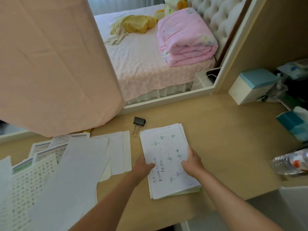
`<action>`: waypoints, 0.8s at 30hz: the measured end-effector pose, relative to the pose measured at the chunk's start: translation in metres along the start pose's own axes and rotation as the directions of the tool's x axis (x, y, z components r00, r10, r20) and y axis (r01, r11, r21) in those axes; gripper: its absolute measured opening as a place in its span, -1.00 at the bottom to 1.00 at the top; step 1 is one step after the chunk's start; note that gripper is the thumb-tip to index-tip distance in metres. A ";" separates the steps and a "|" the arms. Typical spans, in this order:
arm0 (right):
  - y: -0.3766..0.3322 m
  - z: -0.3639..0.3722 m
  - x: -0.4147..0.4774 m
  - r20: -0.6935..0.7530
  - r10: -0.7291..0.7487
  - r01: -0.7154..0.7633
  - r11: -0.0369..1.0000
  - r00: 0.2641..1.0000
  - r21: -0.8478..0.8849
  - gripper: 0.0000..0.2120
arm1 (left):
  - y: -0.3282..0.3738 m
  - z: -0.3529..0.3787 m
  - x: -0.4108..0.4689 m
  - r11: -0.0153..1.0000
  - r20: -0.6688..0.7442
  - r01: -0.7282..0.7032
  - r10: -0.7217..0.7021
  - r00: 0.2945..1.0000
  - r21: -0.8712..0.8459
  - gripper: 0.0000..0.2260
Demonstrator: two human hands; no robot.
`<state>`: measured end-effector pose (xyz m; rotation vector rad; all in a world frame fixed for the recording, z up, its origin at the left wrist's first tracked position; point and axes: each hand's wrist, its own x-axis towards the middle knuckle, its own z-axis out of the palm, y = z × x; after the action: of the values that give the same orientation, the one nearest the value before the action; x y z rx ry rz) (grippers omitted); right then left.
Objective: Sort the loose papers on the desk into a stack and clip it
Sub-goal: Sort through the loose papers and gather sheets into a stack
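Observation:
A stack of white papers [166, 147] with handwriting on the top sheet lies on the wooden desk [225, 147] in the middle. My left hand [143, 166] grips the stack's left edge and my right hand [193, 161] grips its right edge. A black binder clip [138, 123] with silver handles lies just beyond the stack's far left corner, untouched. Loose papers [75, 164], blank sheets and printed character sheets, are spread and overlapping across the left part of the desk.
A pink cloth [55, 64] hangs over the mirror's left side above the loose papers. At the right stand a white and blue box [250, 85], a teal tissue pack [293, 124] and a lying plastic bottle [290, 164]. The mirror [166, 55] reflects a bed.

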<state>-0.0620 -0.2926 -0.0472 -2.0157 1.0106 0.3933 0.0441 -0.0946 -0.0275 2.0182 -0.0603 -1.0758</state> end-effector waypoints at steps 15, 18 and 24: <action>-0.114 0.066 -0.046 0.116 -0.287 0.286 0.958 0.951 0.028 -0.59 | -0.032 -0.089 -0.018 0.987 -0.255 -0.056 0.093 0.963 0.147 -0.42; -0.152 0.115 -0.059 0.231 -0.306 0.298 0.952 0.924 0.070 -0.65 | -0.067 -0.141 -0.027 0.983 -0.330 -0.026 0.086 0.940 0.181 -0.42; -0.206 0.218 -0.082 0.324 -0.188 0.186 0.982 0.927 0.036 -0.63 | -0.159 -0.253 -0.058 0.914 -0.461 0.215 -0.034 0.887 0.345 -0.38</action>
<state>0.0635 -0.0092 -0.0214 -1.9399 0.6084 0.5970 0.1361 0.1958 -0.0236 2.6231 0.1112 -0.6814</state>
